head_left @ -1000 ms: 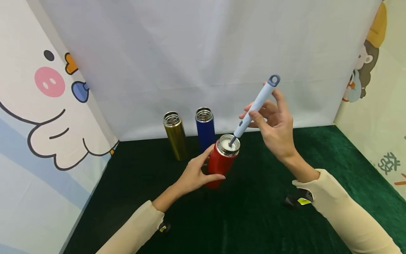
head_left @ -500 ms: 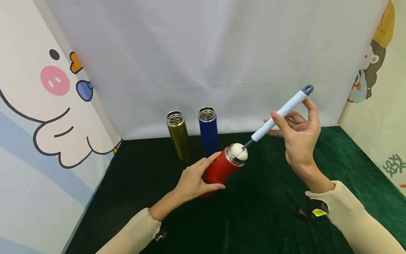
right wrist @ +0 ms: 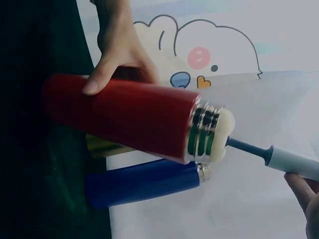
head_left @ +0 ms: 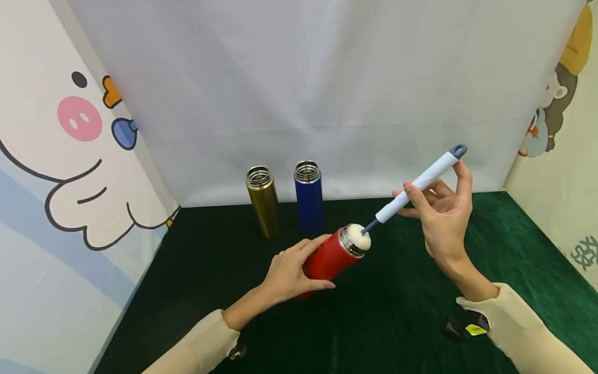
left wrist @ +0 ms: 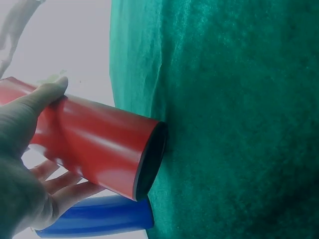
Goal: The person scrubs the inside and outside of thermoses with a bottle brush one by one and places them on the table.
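Note:
My left hand (head_left: pixel 291 272) grips a red bottle (head_left: pixel 329 258) round its body; it has no lid and tilts with its mouth up and to the right. In the left wrist view the bottle's dark base (left wrist: pixel 151 162) shows close over the green cloth. My right hand (head_left: pixel 446 218) pinches the light blue handle of a sponge bottle brush (head_left: pixel 422 182) between thumb and fingers. The white sponge head (head_left: pixel 358 237) sits in the bottle's mouth, its rounded end bulging out past the steel rim. The dark blue stem leads from the sponge to the handle.
Behind the left hand a gold bottle (head_left: pixel 264 208) and a blue bottle (head_left: pixel 309 202) stand upright without lids on the dark green cloth (head_left: pixel 392 317). A white curtain (head_left: pixel 327 93) closes off the back, with cartoon-printed panels at both sides.
The red bottle has tipped further to the right and lowered a little. The brush has moved right and tilted flatter; its sponge has risen from inside the neck to bulge out of the mouth.

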Action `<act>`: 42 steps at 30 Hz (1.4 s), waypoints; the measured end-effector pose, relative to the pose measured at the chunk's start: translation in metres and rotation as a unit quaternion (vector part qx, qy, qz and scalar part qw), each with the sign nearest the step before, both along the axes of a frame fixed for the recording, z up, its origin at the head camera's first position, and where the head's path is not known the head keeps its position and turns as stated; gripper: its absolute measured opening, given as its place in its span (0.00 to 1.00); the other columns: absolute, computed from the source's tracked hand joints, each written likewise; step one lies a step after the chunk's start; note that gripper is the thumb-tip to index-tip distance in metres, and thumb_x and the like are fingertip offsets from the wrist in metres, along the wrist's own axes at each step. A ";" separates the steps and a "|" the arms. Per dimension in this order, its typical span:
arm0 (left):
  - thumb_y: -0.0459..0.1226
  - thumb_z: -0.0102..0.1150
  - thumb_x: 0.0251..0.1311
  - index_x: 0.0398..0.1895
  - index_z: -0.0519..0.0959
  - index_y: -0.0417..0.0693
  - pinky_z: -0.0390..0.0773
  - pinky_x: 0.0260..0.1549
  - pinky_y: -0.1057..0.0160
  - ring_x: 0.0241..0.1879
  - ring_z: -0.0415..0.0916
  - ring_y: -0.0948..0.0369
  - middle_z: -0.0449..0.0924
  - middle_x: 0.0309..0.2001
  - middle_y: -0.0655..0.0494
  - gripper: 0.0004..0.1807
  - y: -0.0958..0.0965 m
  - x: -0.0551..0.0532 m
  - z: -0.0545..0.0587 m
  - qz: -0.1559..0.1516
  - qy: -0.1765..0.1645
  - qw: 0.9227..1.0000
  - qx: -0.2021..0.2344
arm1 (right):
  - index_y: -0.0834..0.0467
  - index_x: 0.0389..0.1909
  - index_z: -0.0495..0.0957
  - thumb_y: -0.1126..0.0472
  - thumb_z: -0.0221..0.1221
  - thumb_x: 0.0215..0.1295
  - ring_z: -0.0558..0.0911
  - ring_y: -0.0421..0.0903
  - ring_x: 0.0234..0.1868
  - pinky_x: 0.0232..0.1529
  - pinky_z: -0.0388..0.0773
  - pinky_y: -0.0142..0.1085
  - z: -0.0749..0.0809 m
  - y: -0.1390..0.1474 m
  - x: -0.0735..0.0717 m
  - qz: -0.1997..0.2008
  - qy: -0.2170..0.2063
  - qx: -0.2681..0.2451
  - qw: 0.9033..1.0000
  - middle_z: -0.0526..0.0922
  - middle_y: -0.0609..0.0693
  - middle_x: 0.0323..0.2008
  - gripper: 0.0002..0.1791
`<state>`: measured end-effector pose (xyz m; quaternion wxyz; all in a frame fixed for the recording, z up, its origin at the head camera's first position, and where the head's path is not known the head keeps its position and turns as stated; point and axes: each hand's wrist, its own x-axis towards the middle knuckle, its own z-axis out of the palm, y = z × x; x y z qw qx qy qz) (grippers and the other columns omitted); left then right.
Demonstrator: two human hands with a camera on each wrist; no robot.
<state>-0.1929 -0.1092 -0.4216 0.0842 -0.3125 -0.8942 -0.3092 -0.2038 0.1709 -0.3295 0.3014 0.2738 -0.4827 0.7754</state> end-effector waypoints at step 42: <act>0.55 0.79 0.48 0.77 0.64 0.64 0.86 0.48 0.54 0.50 0.86 0.55 0.84 0.58 0.51 0.51 -0.003 -0.003 -0.001 -0.017 0.008 1.000 -0.018 | 0.70 0.69 0.68 0.82 0.59 0.63 0.88 0.37 0.48 0.51 0.84 0.29 -0.055 -0.029 0.011 -0.009 -0.020 0.244 0.970 0.88 0.39 0.50 0.31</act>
